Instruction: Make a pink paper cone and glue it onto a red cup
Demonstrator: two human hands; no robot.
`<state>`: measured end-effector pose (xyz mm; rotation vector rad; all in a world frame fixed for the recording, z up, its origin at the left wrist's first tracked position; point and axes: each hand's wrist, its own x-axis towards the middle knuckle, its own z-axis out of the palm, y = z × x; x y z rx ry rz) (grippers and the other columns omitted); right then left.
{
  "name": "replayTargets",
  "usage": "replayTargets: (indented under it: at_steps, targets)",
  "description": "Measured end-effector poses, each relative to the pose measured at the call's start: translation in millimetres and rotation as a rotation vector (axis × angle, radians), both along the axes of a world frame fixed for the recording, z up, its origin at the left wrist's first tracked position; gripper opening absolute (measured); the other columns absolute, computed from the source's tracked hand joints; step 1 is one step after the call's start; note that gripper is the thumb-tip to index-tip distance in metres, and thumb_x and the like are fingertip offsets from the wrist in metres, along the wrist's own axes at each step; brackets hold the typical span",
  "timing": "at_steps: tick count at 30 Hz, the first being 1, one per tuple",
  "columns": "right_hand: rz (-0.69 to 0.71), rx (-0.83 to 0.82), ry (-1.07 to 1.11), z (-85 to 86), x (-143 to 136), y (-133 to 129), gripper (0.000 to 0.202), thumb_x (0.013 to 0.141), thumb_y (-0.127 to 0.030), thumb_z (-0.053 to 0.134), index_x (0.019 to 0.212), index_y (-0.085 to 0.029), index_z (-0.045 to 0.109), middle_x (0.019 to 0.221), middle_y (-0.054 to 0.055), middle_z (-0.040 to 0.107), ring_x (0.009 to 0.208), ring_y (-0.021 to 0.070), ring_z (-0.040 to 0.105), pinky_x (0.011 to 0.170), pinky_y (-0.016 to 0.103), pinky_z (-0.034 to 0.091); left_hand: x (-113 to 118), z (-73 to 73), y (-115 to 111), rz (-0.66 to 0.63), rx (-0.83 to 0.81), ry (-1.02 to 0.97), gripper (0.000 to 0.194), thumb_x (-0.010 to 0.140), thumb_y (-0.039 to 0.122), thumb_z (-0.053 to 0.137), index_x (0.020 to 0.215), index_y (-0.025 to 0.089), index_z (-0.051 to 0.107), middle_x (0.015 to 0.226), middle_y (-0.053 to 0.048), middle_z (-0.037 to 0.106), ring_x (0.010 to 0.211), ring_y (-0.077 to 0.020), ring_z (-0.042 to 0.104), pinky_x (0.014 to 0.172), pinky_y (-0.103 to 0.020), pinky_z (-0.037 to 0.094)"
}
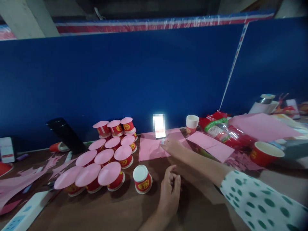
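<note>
My right hand (172,146) reaches over a pink paper sheet (150,149), its fingers pinched on a small whitish piece (163,141) too small to name. Just beyond stands a phone (158,125) with a bright screen. My left hand (169,194) rests nearer, fingers loosely bent and apart, holding nothing. To its left an upside-down red paper cup (142,183) shows its bare white base. Further left, several upturned red cups stand in rows, each topped with a pink paper disc (109,173).
A white power strip (31,211) and pink scraps (21,183) lie left, near a black bottle (66,134). Right are stacked cups (192,123), folded pink paper (211,146), a red plastic package (221,128) and an upright cup (266,154). A blue partition (120,73) stands behind.
</note>
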<state>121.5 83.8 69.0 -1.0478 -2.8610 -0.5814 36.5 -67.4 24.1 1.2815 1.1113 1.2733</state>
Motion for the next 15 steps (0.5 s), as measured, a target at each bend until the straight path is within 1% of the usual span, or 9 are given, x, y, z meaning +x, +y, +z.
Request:
replayTargets:
  at_steps: [2,4,7,9,12,15]
  targets:
    - [0.044,-0.026,-0.037,-6.3,-6,15,0.020,0.082,-0.008,0.047,0.100,-0.010,0.057,0.091,0.011,0.062,0.086,0.0211,0.057,0.068,0.030,0.044,0,0.2,-1,-0.008,-0.004,-0.005,0.040,0.084,0.041,0.042,0.117,0.018,0.042,0.068,0.001,0.050,0.057,-0.0109,0.047,0.055,-0.023,0.038]
    - [0.092,-0.045,-0.071,-10.8,-9,24,0.019,0.082,-0.008,0.047,0.098,-0.009,0.058,0.094,0.012,0.061,0.088,0.0209,0.056,0.070,0.030,0.043,0,-0.6,-1,-0.006,-0.006,-0.004,0.041,0.084,0.041,0.042,0.118,0.018,0.042,0.069,0.000,0.051,0.058,-0.0110,0.047,0.056,-0.022,0.038]
    - [0.130,-0.044,-0.100,-14.6,-11,29,0.019,0.084,-0.008,0.043,0.096,-0.009,0.058,0.093,0.013,0.061,0.088,0.0201,0.056,0.071,0.031,0.042,0,-3.0,-1,-0.006,0.000,0.024,0.040,0.085,0.040,0.042,0.119,0.019,0.041,0.069,0.001,0.049,0.060,-0.0108,0.046,0.057,-0.022,0.038]
    - [0.137,-0.052,-0.117,-15.6,-12,30,0.018,0.086,-0.011,0.043,0.095,-0.009,0.057,0.089,0.013,0.061,0.086,0.0205,0.056,0.071,0.031,0.042,0,-4.2,0,-0.018,0.004,0.043,0.039,0.085,0.038,0.042,0.119,0.019,0.040,0.069,0.001,0.048,0.061,-0.0106,0.046,0.058,-0.022,0.038]
    - [0.081,-0.086,-0.085,-14.6,-12,27,0.017,0.086,-0.020,0.046,0.096,-0.010,0.055,0.087,0.013,0.062,0.082,0.0210,0.058,0.070,0.031,0.042,-1,-4.8,0,-0.033,0.006,0.061,0.038,0.086,0.037,0.041,0.119,0.019,0.039,0.068,0.002,0.046,0.061,-0.0104,0.046,0.058,-0.022,0.038]
    - [-0.007,-0.128,0.042,-11.1,-12,20,0.020,0.083,-0.025,0.051,0.098,-0.012,0.053,0.093,0.013,0.061,0.085,0.0213,0.057,0.071,0.029,0.041,-1,-4.4,1,-0.034,0.008,0.077,0.037,0.086,0.037,0.040,0.119,0.019,0.039,0.068,0.002,0.048,0.061,-0.0104,0.046,0.058,-0.022,0.039]
